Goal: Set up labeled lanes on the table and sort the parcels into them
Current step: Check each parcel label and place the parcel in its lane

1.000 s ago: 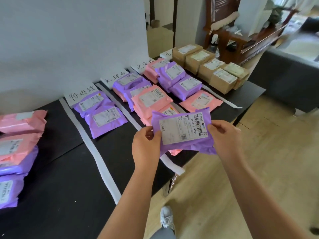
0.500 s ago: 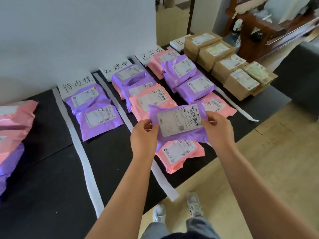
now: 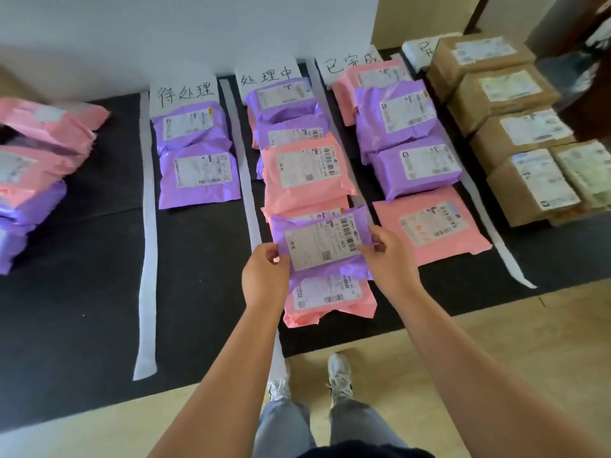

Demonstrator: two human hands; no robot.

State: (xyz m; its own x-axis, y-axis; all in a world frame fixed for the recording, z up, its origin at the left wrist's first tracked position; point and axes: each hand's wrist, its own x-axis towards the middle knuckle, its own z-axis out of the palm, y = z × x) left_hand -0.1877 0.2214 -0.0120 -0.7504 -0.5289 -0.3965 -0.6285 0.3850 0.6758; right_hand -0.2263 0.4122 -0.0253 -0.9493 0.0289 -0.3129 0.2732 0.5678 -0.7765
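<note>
Unsorted pile: I see pink and purple mailers (image 3: 39, 166) stacked at the far left of the black table (image 3: 82, 292), outside the lanes; their labels are too blurred for me to read.
Tape strips: white strips (image 3: 147, 233) run front to back and divide the lanes.
First lane: its paper sign (image 3: 185, 94) reads 待处理; two purple parcels (image 3: 196, 157) lie under it, one behind the other.
Second lane: its sign (image 3: 267, 77) reads 处理中; purple and pink parcels (image 3: 305, 173) overlap down this lane.
Left hand: my left hand (image 3: 264, 276) pinches the left edge of the purple parcel (image 3: 322, 246).
Held parcel: it sits over the second lane, above a pink mailer (image 3: 330, 302); I read "111-111-H05" beside its barcode, the rest is too small.
Right hand: my right hand (image 3: 388, 256) grips the parcel's right edge, so both hands are closed on it.
Third lane: its sign (image 3: 350, 64) reads 已完成; pink and purple parcels (image 3: 410, 143) lie below.
Fourth lane: cardboard boxes (image 3: 515, 133) with white labels; the sign (image 3: 421, 51) is partly hidden.
</note>
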